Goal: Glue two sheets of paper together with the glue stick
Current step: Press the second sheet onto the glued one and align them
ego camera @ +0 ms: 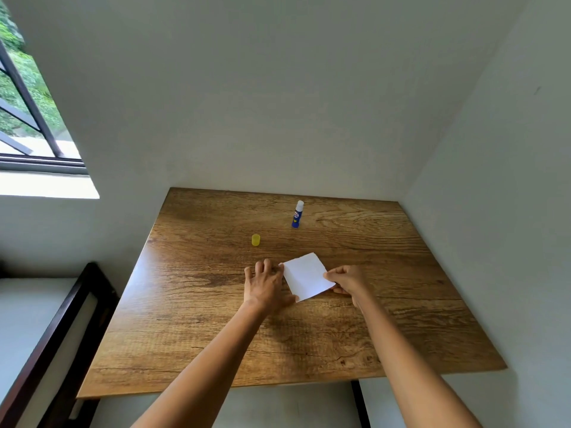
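Pinning white paper (306,276) flat mid-table (216,319): left hand (265,284) spread loose at its left edge, right hand (347,281) pinching right edge, likely aligning sheets. Uncapped glue stick (297,215) upright beyond, yellow cap (255,240) apart, clear of work.

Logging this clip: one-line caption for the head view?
Both hands, left hand and right hand, hold white paper on wooden table; uncapped blue glue stick stands behind.

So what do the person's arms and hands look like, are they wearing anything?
Nothing that shows. Both arms are bare from the bottom of the picture up to the wrists, with no sleeves in view. The left hand and the right hand have no gloves, and I can see no watch, bracelet or ring on either. Each arm looks long and slim through the wide-angle camera.
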Action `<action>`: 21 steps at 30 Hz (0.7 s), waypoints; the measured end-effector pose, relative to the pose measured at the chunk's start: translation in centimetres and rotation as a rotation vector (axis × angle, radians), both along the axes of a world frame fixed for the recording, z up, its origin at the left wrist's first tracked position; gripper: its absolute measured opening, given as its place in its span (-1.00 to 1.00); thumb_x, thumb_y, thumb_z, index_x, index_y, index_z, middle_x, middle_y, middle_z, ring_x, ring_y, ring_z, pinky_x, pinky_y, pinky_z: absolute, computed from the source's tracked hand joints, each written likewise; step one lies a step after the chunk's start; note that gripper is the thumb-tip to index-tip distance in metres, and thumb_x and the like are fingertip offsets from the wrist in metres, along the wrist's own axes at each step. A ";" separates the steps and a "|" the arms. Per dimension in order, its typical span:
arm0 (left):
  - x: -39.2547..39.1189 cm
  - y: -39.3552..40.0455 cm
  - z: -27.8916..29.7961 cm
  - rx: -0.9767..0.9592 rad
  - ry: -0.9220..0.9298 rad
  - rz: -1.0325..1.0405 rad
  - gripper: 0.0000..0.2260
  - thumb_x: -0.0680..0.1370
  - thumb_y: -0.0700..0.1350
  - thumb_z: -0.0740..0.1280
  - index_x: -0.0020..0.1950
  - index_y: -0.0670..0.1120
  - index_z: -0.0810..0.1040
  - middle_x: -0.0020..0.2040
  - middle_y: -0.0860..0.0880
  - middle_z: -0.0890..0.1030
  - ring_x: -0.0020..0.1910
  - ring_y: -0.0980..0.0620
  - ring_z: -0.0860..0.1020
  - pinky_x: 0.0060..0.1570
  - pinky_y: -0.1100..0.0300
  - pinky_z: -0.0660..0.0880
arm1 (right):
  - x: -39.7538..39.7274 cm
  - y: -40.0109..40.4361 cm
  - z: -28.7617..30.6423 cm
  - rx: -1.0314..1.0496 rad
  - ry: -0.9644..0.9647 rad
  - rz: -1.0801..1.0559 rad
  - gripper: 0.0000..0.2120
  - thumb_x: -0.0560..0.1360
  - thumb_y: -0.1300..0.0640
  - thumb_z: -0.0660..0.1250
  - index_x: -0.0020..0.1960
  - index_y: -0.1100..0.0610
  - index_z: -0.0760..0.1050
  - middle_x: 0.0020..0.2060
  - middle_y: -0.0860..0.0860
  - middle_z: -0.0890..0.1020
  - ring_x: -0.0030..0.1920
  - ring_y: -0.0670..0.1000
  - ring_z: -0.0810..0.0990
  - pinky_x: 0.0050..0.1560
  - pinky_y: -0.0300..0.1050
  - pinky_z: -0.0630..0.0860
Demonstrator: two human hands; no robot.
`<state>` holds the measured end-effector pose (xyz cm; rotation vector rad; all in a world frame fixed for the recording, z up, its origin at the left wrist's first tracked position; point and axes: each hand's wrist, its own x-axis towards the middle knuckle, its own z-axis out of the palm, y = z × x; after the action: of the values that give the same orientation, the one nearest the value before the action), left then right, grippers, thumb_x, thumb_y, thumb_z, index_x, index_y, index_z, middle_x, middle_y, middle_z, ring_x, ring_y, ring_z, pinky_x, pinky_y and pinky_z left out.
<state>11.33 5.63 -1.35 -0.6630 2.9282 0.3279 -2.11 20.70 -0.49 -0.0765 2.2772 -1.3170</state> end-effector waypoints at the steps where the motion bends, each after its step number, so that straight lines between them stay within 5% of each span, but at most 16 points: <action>1: 0.0 0.0 0.1 0.001 -0.014 -0.003 -0.20 0.41 0.35 0.25 0.49 -0.02 0.08 0.40 -0.13 0.20 0.38 -0.16 0.16 0.38 -0.14 0.09 | 0.2 0.0 0.0 -0.005 0.013 -0.007 -0.85 0.41 0.21 0.44 -0.08 0.24 0.53 -0.05 0.15 0.60 -0.12 0.02 0.56 -0.33 -0.24 0.49; 4: 0.1 0.1 0.3 0.005 -0.023 -0.006 -0.19 0.40 0.35 0.26 0.50 -0.02 0.07 0.41 -0.13 0.19 0.38 -0.16 0.17 0.38 -0.15 0.10 | 1.6 -0.1 0.1 -0.027 0.120 -0.092 -0.73 0.44 0.19 0.41 0.09 0.25 0.46 -0.05 0.11 0.55 -0.09 0.03 0.54 -0.27 -0.20 0.50; 8: 0.0 0.3 0.7 0.036 -0.037 0.017 -0.20 0.41 0.33 0.28 0.50 -0.01 0.07 0.43 -0.12 0.17 0.41 -0.15 0.14 0.40 -0.17 0.07 | 5.2 0.5 -1.2 0.049 0.593 -0.207 -0.77 0.50 0.12 0.33 0.11 0.21 0.46 -0.02 0.13 0.58 -0.19 -0.01 0.52 -0.33 -0.28 0.36; 12: -0.1 0.6 0.9 0.039 -0.055 0.030 -0.19 0.41 0.34 0.26 0.50 -0.03 0.06 0.43 -0.13 0.16 0.42 -0.16 0.12 0.40 -0.17 0.06 | 8.6 1.5 -3.1 0.247 0.962 0.307 -0.75 0.54 0.12 0.26 0.19 0.07 0.55 -0.13 0.04 0.56 -0.31 -0.01 0.54 -0.42 -0.25 0.37; 17: -0.2 0.6 0.7 0.019 -0.058 0.025 -0.19 0.41 0.37 0.23 0.49 -0.02 0.07 0.42 -0.14 0.16 0.42 -0.16 0.13 0.39 -0.17 0.09 | 10.1 1.9 -3.2 0.366 1.073 0.485 -0.70 0.54 0.02 0.20 0.23 -0.01 0.52 -0.16 0.06 0.57 -0.25 0.04 0.57 -0.35 -0.07 0.52; 21: -0.1 0.5 0.5 0.006 -0.049 0.024 -0.20 0.41 0.36 0.24 0.49 -0.02 0.07 0.42 -0.12 0.17 0.41 -0.15 0.14 0.38 -0.15 0.11 | 9.7 2.5 -3.2 0.450 1.111 0.484 -0.69 0.53 0.05 0.23 0.26 -0.04 0.49 -0.12 0.06 0.59 -0.20 0.04 0.58 -0.30 -0.12 0.46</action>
<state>11.28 6.11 -0.86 -0.6960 2.8740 0.3179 7.58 23.22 -3.68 -1.3906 3.0395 -0.4743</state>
